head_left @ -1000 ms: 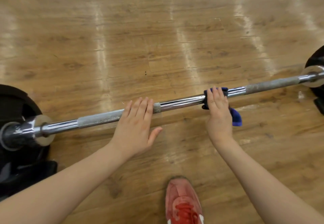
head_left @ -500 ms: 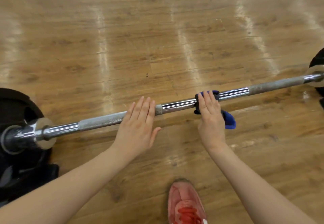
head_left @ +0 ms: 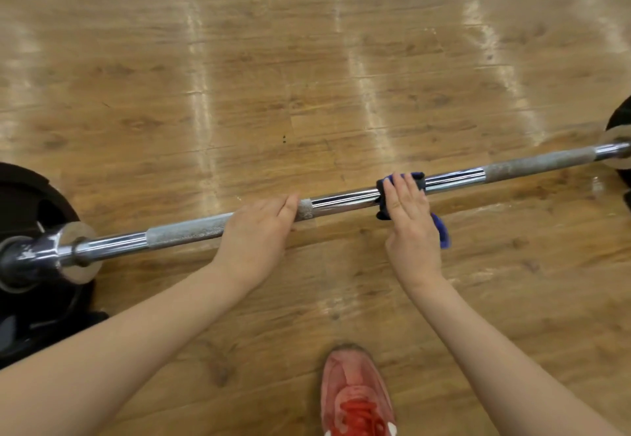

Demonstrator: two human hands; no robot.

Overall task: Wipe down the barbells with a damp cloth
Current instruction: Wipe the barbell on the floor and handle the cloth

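A chrome barbell with grey knurled sections lies across the wooden floor, running from lower left to upper right. My left hand sits on the end of the left knurled section, its fingers curled over the bar. My right hand presses a blue cloth onto the smooth middle of the bar with fairly straight fingers. The cloth wraps the bar under my fingers, and a tail of it sticks out by the right side of my palm.
A black weight plate and a chrome collar sit at the bar's left end. Another black plate shows at the right edge. My red shoe stands on the wooden floor below the bar.
My right hand has slid the cloth leftward along the bar towards my left hand. My left fingers, earlier laid straight across the bar, now curl over it.
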